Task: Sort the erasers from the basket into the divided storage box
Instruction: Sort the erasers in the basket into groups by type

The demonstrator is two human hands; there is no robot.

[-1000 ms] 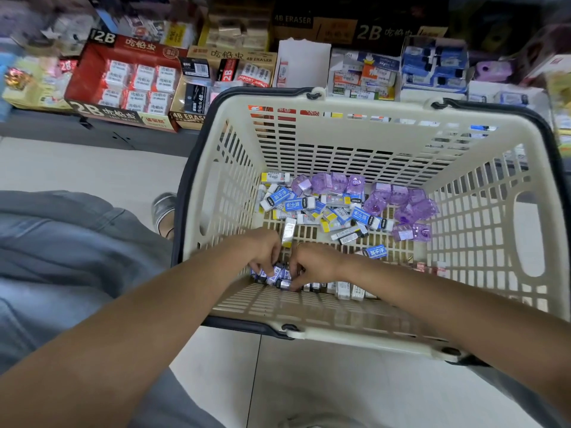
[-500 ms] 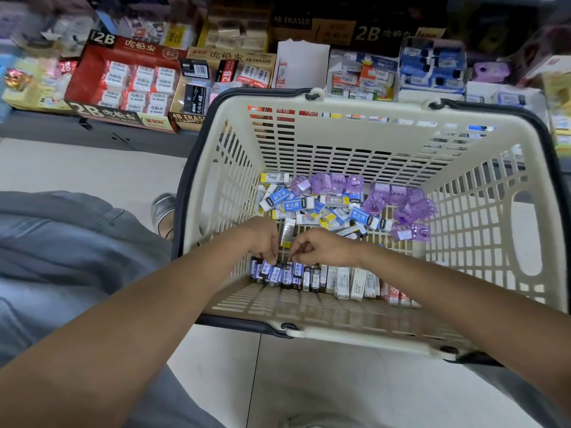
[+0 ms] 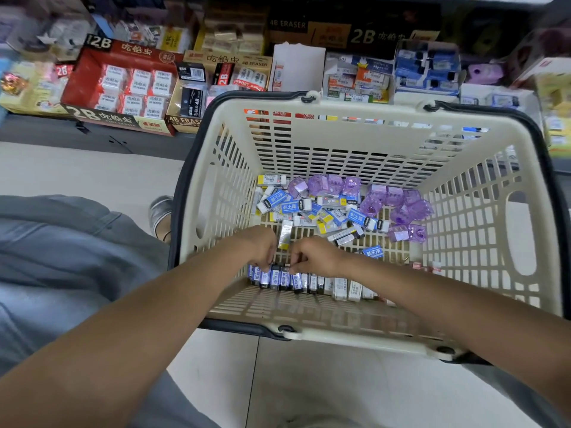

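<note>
A: Where are the erasers?

B: All inside the cream basket. A loose heap of blue and yellow erasers lies toward its far wall, with purple packets on the heap's right side. A row of erasers stands on edge along the basket's near wall.

A: And the hands?

B: Both are low in the basket, over the left end of that row. The left hand has its fingers curled down onto the erasers; the right hand has its fingers curled, pinching at one. The exact grip is blurred.

A: Beyond the basket?

B: A red box of erasers, far left.
</note>
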